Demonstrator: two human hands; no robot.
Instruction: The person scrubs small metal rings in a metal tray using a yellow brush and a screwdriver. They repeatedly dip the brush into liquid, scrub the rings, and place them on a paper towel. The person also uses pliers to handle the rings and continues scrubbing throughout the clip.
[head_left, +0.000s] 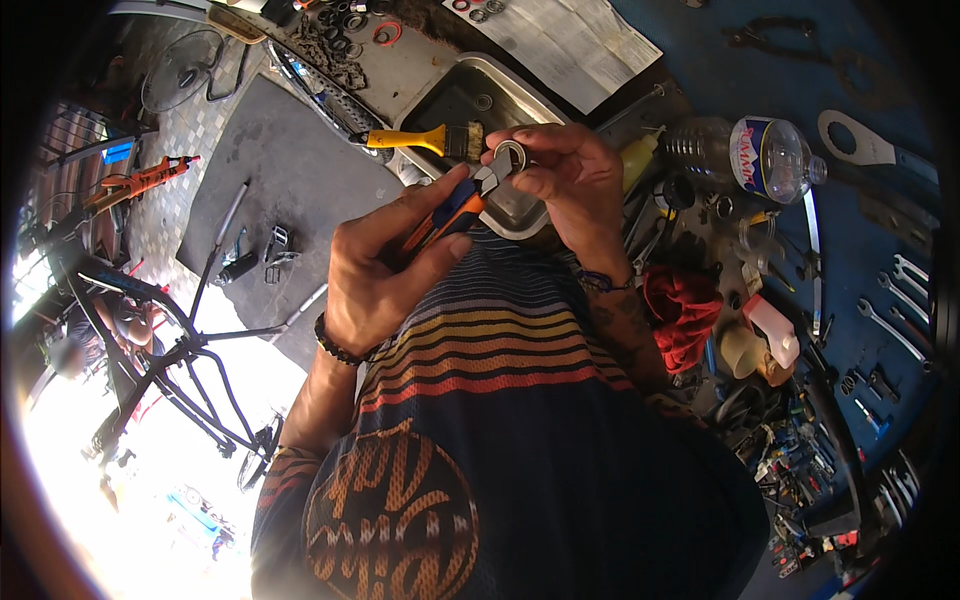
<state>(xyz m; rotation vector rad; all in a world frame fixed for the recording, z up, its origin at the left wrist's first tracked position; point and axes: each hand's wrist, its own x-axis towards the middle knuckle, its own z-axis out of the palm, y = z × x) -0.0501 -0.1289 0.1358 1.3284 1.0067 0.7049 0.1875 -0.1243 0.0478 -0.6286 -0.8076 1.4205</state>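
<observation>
My left hand (385,255) is closed around a utility knife (447,215) with an orange and dark blue handle. Its silver tip meets a small metal bearing ring (512,154), which my right hand (572,170) pinches between thumb and fingers. Just beyond both hands stands a shallow metal tray (440,100), with a small ring (483,102) inside. Across the tray's left side lies a paintbrush (405,138) with a yellow handle, its bristles close to my right fingertips. My hands cover part of the tray and the tool's lower handle.
To the right lie a clear plastic bottle (745,160), a red cloth (680,315) and several wrenches (893,330) on a blue surface. Printed paper (575,45) is behind the tray. At left, a bicycle frame (185,340) and a pedal (279,240) sit near a grey mat (290,150).
</observation>
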